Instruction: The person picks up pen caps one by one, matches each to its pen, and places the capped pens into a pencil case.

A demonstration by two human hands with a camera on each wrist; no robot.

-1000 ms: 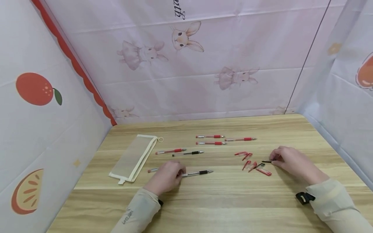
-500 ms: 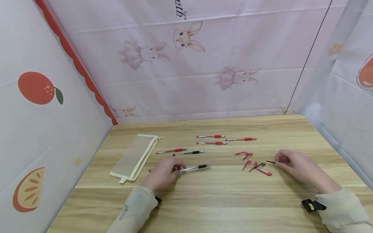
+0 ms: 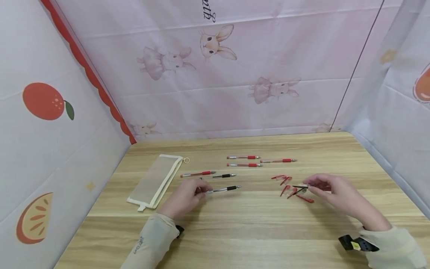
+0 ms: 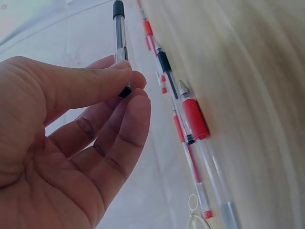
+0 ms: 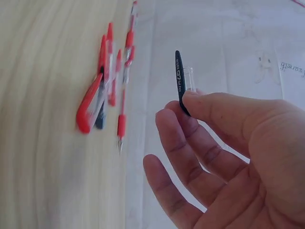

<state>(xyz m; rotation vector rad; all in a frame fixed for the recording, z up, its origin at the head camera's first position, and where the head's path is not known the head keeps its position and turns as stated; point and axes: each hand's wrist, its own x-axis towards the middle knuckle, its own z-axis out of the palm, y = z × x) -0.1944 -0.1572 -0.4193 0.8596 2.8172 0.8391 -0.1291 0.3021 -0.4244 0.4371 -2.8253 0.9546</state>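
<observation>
My left hand (image 3: 184, 197) pinches the rear end of an uncapped black gel pen (image 3: 228, 188) between thumb and fingertips. The tip points right, and in the left wrist view the barrel (image 4: 120, 40) stands above the fingers. On the right, my other hand (image 3: 340, 196) holds a black pen cap (image 5: 179, 78) with a clear sleeve between thumb and fingers, its clip pointing away from the palm. Red pen caps (image 3: 305, 198) lie loosely grouped on the table beside and below that hand, with one black cap (image 5: 100, 112) among them.
Behind the left hand lie a red pen (image 3: 198, 174) and a black pen (image 3: 224, 175). Farther back are several red pens (image 3: 248, 165). A cream-edged zip pouch (image 3: 133, 202) rests at the left. Printed cloth walls (image 3: 201, 112) border the wooden table (image 3: 255, 231).
The left hand has raised the black pen slightly and shifted it away from the front edge. The right hand drew back to the right, then moved left with the cap, over the loose caps.
</observation>
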